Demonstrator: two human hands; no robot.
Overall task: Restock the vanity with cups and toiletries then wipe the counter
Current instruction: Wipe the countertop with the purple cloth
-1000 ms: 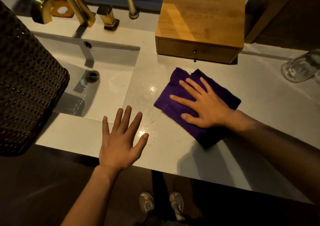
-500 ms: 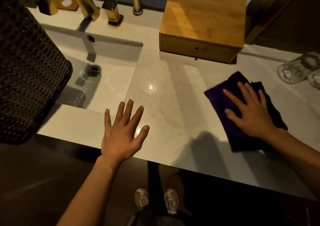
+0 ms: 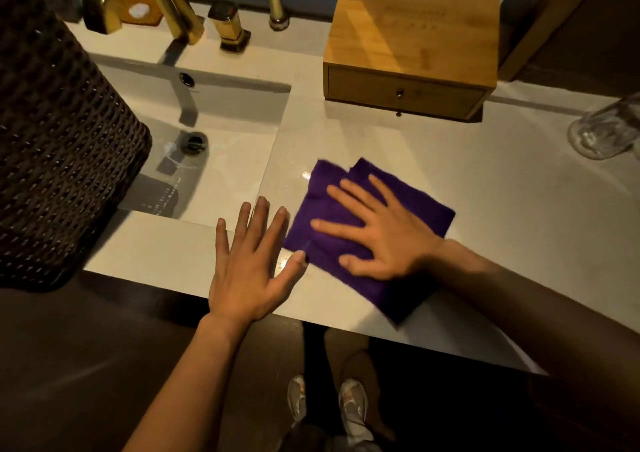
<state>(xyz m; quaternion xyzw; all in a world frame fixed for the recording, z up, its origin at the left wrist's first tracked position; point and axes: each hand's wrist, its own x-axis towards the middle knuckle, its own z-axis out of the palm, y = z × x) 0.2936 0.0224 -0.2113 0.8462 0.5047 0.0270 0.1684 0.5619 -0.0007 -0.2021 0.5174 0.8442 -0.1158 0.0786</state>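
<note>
The right hand (image 3: 377, 240) lies flat, fingers spread, pressing a folded purple cloth (image 3: 367, 230) onto the pale counter (image 3: 502, 230) near its front edge, while the left hand (image 3: 249, 264) rests open and empty just beside the cloth's left edge. Bare counter stretches to the right toward a clear glass (image 3: 609, 133); a wooden drawer box (image 3: 412, 43) stands behind, the sink (image 3: 221, 140) to the left, and a dark woven basket (image 3: 59, 160) beyond it.
</note>
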